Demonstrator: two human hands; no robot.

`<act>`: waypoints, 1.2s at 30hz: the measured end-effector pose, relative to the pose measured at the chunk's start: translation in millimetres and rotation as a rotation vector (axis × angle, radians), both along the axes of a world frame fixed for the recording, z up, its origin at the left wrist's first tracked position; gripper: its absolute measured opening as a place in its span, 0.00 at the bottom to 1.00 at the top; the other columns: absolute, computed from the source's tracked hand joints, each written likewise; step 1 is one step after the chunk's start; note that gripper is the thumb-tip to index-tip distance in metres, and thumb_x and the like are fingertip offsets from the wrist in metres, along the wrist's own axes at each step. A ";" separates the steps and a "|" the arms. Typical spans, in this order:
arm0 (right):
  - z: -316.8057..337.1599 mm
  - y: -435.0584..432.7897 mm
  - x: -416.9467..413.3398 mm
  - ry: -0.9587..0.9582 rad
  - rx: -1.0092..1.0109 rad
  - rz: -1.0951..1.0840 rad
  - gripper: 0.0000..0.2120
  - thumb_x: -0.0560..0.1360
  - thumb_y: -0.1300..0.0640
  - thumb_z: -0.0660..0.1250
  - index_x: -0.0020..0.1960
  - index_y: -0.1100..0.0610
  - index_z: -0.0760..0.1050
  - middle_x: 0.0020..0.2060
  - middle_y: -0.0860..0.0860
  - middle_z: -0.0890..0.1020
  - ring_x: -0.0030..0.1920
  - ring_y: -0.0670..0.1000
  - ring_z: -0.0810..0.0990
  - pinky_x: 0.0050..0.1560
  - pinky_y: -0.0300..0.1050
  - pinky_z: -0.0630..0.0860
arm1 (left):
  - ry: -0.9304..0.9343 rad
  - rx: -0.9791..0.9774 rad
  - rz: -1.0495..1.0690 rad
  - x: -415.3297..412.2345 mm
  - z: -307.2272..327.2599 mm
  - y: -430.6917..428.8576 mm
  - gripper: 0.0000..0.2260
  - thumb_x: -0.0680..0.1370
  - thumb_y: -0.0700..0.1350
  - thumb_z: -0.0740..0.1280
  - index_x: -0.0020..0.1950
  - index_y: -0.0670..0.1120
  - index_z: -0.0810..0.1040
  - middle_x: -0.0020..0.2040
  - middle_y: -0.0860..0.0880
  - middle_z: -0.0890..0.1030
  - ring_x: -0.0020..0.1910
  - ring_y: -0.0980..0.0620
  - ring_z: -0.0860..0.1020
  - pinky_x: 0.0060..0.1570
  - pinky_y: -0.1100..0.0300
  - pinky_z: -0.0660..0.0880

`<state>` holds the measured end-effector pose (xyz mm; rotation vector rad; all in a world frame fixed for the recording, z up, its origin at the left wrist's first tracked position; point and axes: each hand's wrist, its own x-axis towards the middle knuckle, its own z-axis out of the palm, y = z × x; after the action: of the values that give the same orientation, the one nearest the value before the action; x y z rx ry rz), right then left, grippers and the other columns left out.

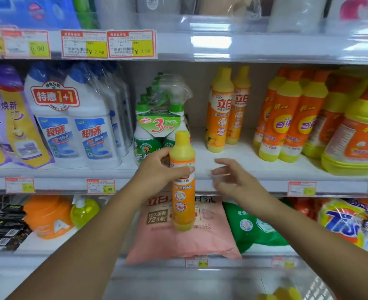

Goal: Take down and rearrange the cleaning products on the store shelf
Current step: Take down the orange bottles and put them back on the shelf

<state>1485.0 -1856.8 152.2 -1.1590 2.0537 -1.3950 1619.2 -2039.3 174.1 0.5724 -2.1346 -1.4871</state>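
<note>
My left hand (160, 173) grips an orange and yellow dish-soap bottle (182, 191) around its upper half, holding it upright in front of the middle shelf edge (254, 182). Just to the right of the bottle my right hand (233, 180) is blurred, with its fingers spread and nothing in it. Two bottles of the same kind (224, 109) stand further back on the middle shelf, with bare shelf in front of them.
On the middle shelf: a green spray-cleaner pack (157, 126), white toilet-cleaner bottles (79, 122) and purple pouches (9, 118) to the left, orange detergent bottles (287, 118) to the right. Below lie a pink bag (157, 234), a green bag (256, 230) and an orange jug (48, 215).
</note>
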 end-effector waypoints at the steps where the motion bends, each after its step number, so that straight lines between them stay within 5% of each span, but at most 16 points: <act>1: -3.5 2.0 6.1 0.002 0.077 0.051 0.32 0.73 0.51 0.75 0.71 0.41 0.64 0.61 0.46 0.76 0.58 0.47 0.78 0.55 0.43 0.77 | 0.015 -0.008 0.006 0.1 4.2 2.3 0.15 0.68 0.46 0.79 0.51 0.54 0.81 0.45 0.58 0.85 0.44 0.60 0.83 0.47 0.61 0.78; 5: -14.9 -1.1 29.2 0.030 0.068 0.022 0.45 0.66 0.44 0.79 0.75 0.39 0.58 0.61 0.40 0.74 0.59 0.43 0.77 0.60 0.47 0.77 | 0.081 -0.022 -0.004 -5.1 22.4 15.4 0.17 0.66 0.49 0.80 0.52 0.53 0.81 0.46 0.56 0.85 0.47 0.56 0.84 0.50 0.54 0.81; 9: -9.5 -6.0 37.2 0.128 -0.064 -0.124 0.34 0.67 0.45 0.78 0.67 0.37 0.63 0.53 0.38 0.78 0.52 0.40 0.79 0.52 0.40 0.78 | 0.146 -0.049 -0.046 -17.1 36.2 34.2 0.15 0.68 0.48 0.80 0.51 0.53 0.81 0.46 0.56 0.85 0.45 0.57 0.84 0.47 0.56 0.81; 12: 0.7 -3.3 26.1 0.173 -0.149 -0.190 0.31 0.68 0.47 0.78 0.65 0.38 0.66 0.51 0.37 0.80 0.51 0.38 0.79 0.51 0.39 0.78 | 0.205 -0.008 -0.128 -24.4 45.0 43.2 0.15 0.71 0.45 0.77 0.55 0.51 0.79 0.40 0.59 0.85 0.40 0.64 0.82 0.38 0.69 0.77; 15: 13.8 1.7 4.9 0.200 -0.301 -0.227 0.30 0.69 0.53 0.78 0.66 0.43 0.70 0.52 0.38 0.81 0.52 0.39 0.80 0.50 0.36 0.78 | 0.223 -0.002 -0.175 -33.9 43.4 39.3 0.29 0.68 0.55 0.77 0.67 0.50 0.76 0.55 0.57 0.83 0.53 0.65 0.80 0.47 0.67 0.77; 18: 29.1 6.1 -18.6 0.222 -0.395 -0.273 0.29 0.70 0.57 0.78 0.66 0.46 0.71 0.55 0.39 0.81 0.54 0.38 0.80 0.50 0.32 0.77 | 0.132 -0.123 -0.087 -44.3 23.2 33.7 0.28 0.70 0.53 0.76 0.69 0.53 0.75 0.62 0.58 0.78 0.60 0.65 0.76 0.61 0.68 0.71; 20: 35.6 8.1 -35.0 0.238 -0.409 -0.290 0.29 0.70 0.58 0.78 0.66 0.45 0.71 0.56 0.40 0.82 0.56 0.39 0.80 0.53 0.34 0.76 | 0.015 -0.274 -0.067 -47.9 3.6 33.3 0.24 0.73 0.50 0.75 0.68 0.53 0.75 0.63 0.58 0.76 0.59 0.63 0.74 0.57 0.76 0.66; 25: 31.8 -0.3 -67.1 0.253 -0.326 -0.287 0.29 0.70 0.58 0.77 0.69 0.51 0.70 0.58 0.44 0.81 0.59 0.43 0.79 0.57 0.37 0.76 | -0.283 -0.788 -0.074 -57.5 -41.7 28.4 0.27 0.75 0.61 0.69 0.72 0.55 0.71 0.69 0.57 0.74 0.66 0.57 0.70 0.67 0.59 0.64; 29: 16.0 -15.6 -79.8 0.235 -0.284 -0.352 0.27 0.72 0.57 0.76 0.66 0.52 0.67 0.59 0.44 0.78 0.56 0.41 0.78 0.53 0.31 0.74 | -0.183 -0.880 -0.010 -63.4 -58.3 27.3 0.21 0.76 0.61 0.67 0.66 0.58 0.74 0.64 0.61 0.75 0.63 0.57 0.70 0.63 0.60 0.58; 31: 13.3 -23.7 -89.3 0.187 -0.290 -0.394 0.27 0.72 0.57 0.76 0.64 0.51 0.64 0.59 0.47 0.78 0.55 0.44 0.79 0.55 0.36 0.76 | -0.114 -0.888 0.017 -65.6 -65.3 25.9 0.18 0.75 0.60 0.68 0.63 0.58 0.76 0.61 0.61 0.76 0.61 0.57 0.71 0.60 0.61 0.58; 36: 16.1 -39.6 -111.9 0.143 -0.244 -0.426 0.30 0.74 0.57 0.74 0.71 0.58 0.64 0.58 0.49 0.78 0.54 0.47 0.78 0.49 0.35 0.73 | -0.025 -0.912 0.059 -70.2 -75.0 23.0 0.16 0.73 0.60 0.68 0.58 0.58 0.77 0.57 0.62 0.78 0.57 0.58 0.72 0.56 0.62 0.58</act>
<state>1373.1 -1896.5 168.3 -0.9689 2.3831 -1.8508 1548.9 -2016.3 99.1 0.2955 -2.4680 -0.3554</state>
